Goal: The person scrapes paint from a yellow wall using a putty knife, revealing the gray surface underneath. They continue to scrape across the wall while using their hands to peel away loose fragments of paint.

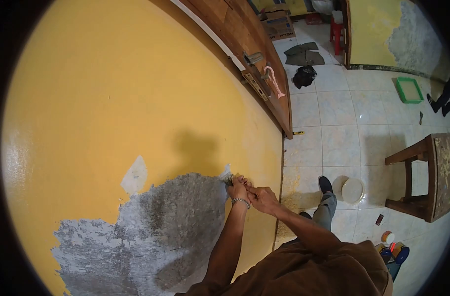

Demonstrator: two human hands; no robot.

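Paint film in glossy yellow [111,108] covers most of the wall, and it ends in a ragged border above a large patch of bare grey plaster [170,232]. Both hands meet at the upper right corner of that patch, just below a small pale torn spot [226,171] in the coating. The left hand [239,188], with a bracelet [241,202] at its wrist, is nearest the border, its fingers bent in toward the wall. The right hand [262,198] sits close against it, its fingers curled and drawn together. Something dark shows at the left fingertips, but it is too small and covered to name, so I cannot tell whether either set of fingers is closed on a tool or only pressed to the surface.

The coating looks thin and practically weightless; its jagged outline suggests that it is brittle, tearing in short flakes rather than long sheets. Its shiny face probably gives skin little grip, so the likeliest hold is the broken lip beside the grey patch, pinched or caught from beneath. The plaster behind appears hard and unyielding, mottled and rough, perhaps a little powdery, and liable to scuff bare knuckles.
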